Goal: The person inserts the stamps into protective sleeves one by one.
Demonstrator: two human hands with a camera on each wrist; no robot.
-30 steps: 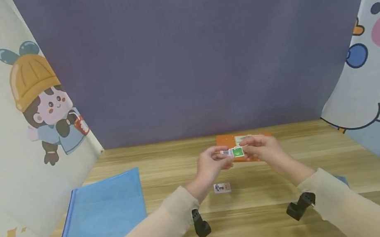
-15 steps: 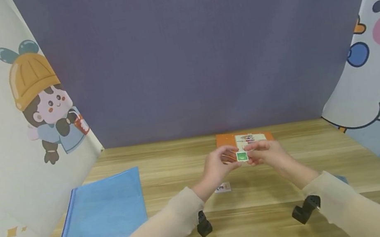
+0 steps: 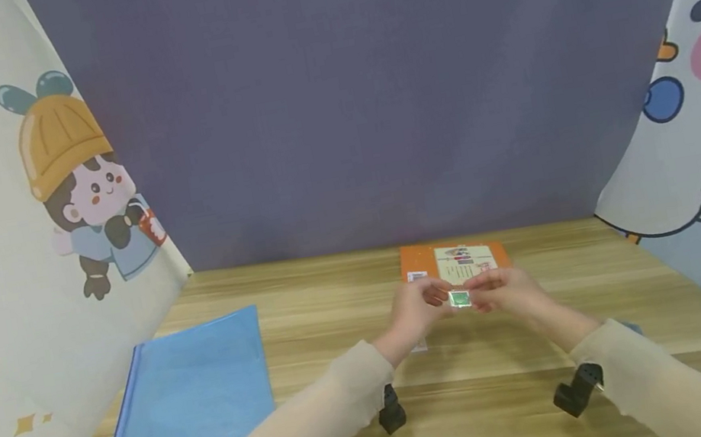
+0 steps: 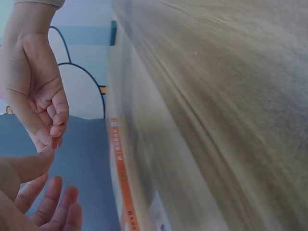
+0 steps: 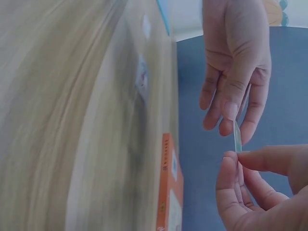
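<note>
A small card with a green face and pale border is held up above the table between my hands. My left hand pinches one end of it between thumb and fingers. At the opposite end, the thumb and forefinger of my right hand pinch it. Seen edge-on in the right wrist view, the card is a thin strip bridging both sets of fingertips. The left wrist view shows both hands meeting, but the card is barely visible there. Another small card lies on the table, mostly hidden behind my left wrist.
Behind my hands an orange book or flat box with a cream panel lies on the wood-grain table. A blue folder lies at the left. Part of a blue item shows beside my right sleeve. A dark curtain stands behind.
Both hands have moved right and slightly closer with the green card, which now shows a smaller, shinier face. More of the orange item shows; my left wrist covers more of the card on the table.
</note>
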